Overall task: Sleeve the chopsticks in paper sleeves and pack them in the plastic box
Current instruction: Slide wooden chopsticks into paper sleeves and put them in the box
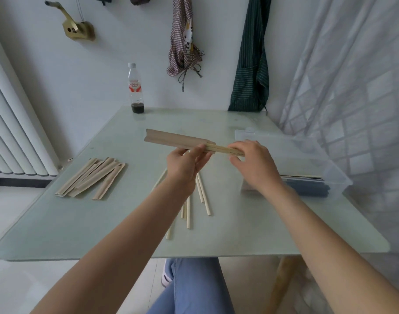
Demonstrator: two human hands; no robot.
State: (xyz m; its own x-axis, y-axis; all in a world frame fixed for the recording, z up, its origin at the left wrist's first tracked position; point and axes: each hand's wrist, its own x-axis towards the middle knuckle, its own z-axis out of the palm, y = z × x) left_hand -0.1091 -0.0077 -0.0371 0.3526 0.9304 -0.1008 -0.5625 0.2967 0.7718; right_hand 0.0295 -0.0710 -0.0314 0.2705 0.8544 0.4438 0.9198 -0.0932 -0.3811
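At frame centre the left hand [189,162] pinches a brown paper sleeve [176,139] while the right hand's [250,159] fingers clamp the chopstick pair [219,148] half inside it, above loose chopsticks [203,196], with empty sleeves [92,177] lower left, a clear plastic box [307,155] at right and a bottle [135,89] behind.

We see a brown paper sleeve [176,139] and pale chopsticks [223,150]. We see a checked apron [185,41] beside a green striped one [250,64].

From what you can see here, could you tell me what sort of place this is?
Probably a room in a home: aprons hang on the wall, a radiator stands at the left, and a drink bottle sits on the glass-topped table.
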